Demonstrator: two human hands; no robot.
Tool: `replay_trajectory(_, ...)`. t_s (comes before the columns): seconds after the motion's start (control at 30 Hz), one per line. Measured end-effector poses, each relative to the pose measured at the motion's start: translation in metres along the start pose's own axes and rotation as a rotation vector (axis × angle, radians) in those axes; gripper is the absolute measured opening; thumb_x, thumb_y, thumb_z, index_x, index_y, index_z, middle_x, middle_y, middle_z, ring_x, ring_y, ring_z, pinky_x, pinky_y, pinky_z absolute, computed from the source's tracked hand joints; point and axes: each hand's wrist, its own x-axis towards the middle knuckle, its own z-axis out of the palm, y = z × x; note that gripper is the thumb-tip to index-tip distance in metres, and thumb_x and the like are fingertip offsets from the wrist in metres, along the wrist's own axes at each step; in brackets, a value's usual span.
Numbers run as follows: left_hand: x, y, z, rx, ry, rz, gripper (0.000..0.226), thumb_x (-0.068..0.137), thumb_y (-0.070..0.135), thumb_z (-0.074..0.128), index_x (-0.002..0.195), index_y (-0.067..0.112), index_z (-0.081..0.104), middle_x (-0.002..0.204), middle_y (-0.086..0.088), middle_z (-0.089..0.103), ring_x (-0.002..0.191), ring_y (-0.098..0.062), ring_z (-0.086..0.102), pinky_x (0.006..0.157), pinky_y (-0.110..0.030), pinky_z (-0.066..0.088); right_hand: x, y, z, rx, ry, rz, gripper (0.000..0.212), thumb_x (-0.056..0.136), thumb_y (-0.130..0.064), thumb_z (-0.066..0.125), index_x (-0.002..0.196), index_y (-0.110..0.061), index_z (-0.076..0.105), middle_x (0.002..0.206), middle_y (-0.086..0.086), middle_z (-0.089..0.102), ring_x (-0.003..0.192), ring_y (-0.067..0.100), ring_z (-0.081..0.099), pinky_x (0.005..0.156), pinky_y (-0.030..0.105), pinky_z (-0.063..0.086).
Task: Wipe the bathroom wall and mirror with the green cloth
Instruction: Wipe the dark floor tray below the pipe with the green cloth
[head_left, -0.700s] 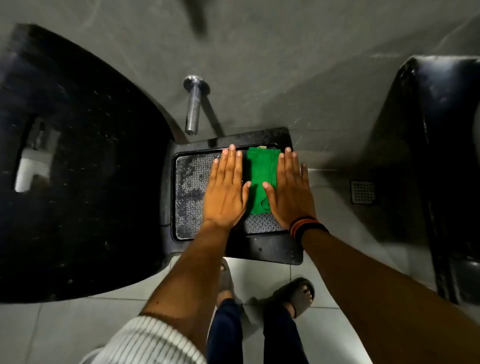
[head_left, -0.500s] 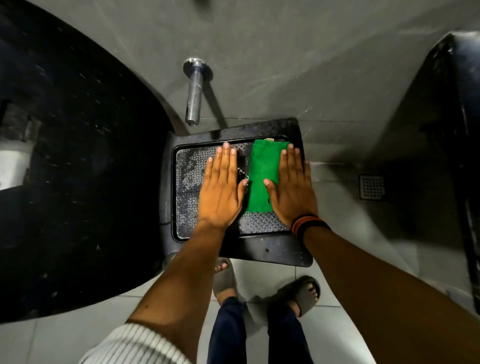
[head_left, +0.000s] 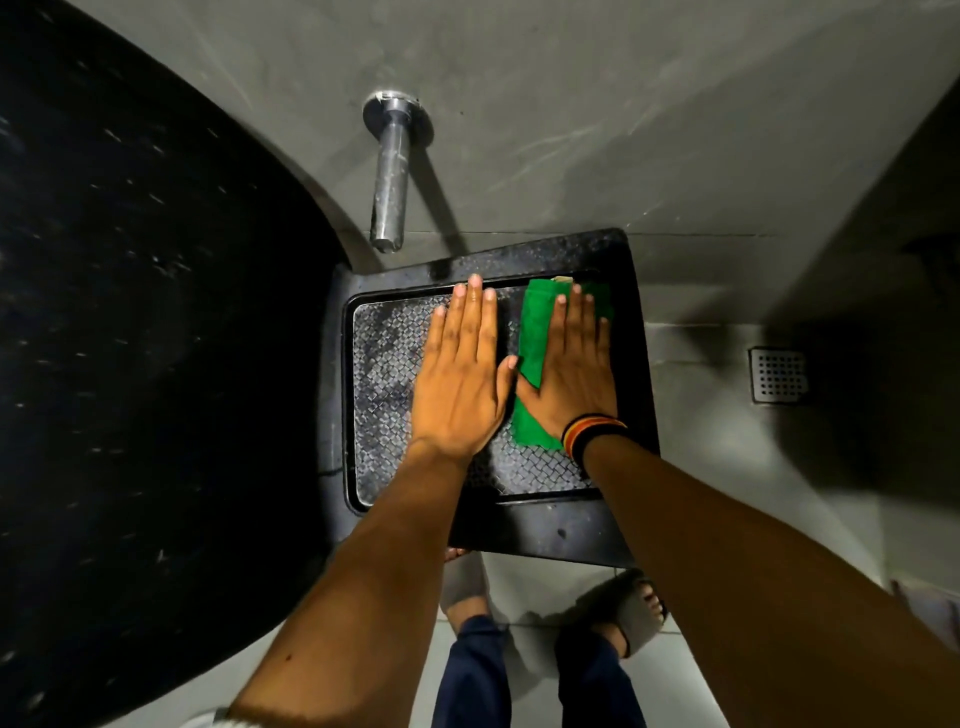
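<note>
A folded green cloth (head_left: 535, 332) lies in the right half of a small black basin (head_left: 530, 254) with a woven-pattern bottom (head_left: 389, 364). My right hand (head_left: 571, 379), with a striped band at the wrist, lies flat on top of the cloth, fingers stretched out. My left hand (head_left: 462, 384) rests flat on the patterned bottom just left of the cloth, its thumb touching the right hand's thumb. The grey wall (head_left: 571, 104) rises behind the basin. No mirror is in view.
A metal spout (head_left: 389, 171) sticks out of the wall above the basin's back left corner. A large black speckled counter (head_left: 156, 338) fills the left side. A square floor drain (head_left: 778, 375) sits to the right. My sandalled feet (head_left: 639, 613) stand on pale tiles.
My right hand has shifted from beside the cloth onto it, covering most of it. The left hand stays flat in the same spot. The view has tilted slightly.
</note>
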Motion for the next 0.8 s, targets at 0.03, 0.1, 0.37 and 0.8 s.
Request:
replay_trajectory(0.03, 0.001, -0.001, 0.001, -0.004, 0.001, 0.003, 0.072, 0.11, 0.042, 0.024, 0.167, 0.0, 0.006, 0.175, -0.02, 0.0, 0.164, -0.031, 0.0, 0.133, -0.047, 0.008, 0.0, 0.0, 0.003, 0.0, 0.007, 0.005, 0.099, 0.09, -0.069, 0.015, 0.156, 0.003, 0.003, 0.165, 0.025, 0.002, 0.154, 0.039, 0.002, 0.124, 0.056, 0.006)
replay_trajectory(0.1, 0.002, -0.001, 0.003, -0.001, 0.006, 0.005, 0.073, 0.11, 0.042, 0.023, 0.167, 0.0, 0.006, 0.175, -0.02, 0.0, 0.164, -0.031, 0.0, 0.133, -0.047, 0.008, 0.0, -0.001, 0.006, 0.01, 0.027, 0.008, 0.092, 0.093, -0.061, 0.025, 0.156, 0.004, 0.007, 0.164, 0.027, 0.008, 0.153, 0.041, 0.006, 0.124, 0.056, 0.006)
replay_trajectory(0.37, 0.006, 0.001, -0.004, 0.035, 0.021, 0.031, 0.072, 0.112, 0.044, 0.02, 0.167, 0.0, 0.003, 0.175, -0.02, -0.005, 0.163, -0.031, -0.005, 0.133, -0.047, 0.005, 0.007, -0.002, 0.002, 0.238, 0.092, 0.029, 0.072, 0.095, -0.006, 0.051, 0.156, 0.0, 0.012, 0.165, 0.02, 0.012, 0.155, 0.032, 0.007, 0.127, 0.043, 0.005)
replay_trajectory(0.8, 0.048, 0.056, -0.128, -0.101, 0.281, 0.14, 0.072, 0.107, 0.037, 0.04, 0.165, -0.001, 0.021, 0.175, -0.019, 0.013, 0.163, -0.032, 0.011, 0.132, -0.046, 0.01, -0.039, 0.033, -0.153, 0.602, 0.481, -0.012, 0.074, 0.08, -0.016, 0.035, 0.151, 0.004, 0.028, 0.161, 0.021, 0.024, 0.15, 0.03, 0.02, 0.124, 0.036, 0.01)
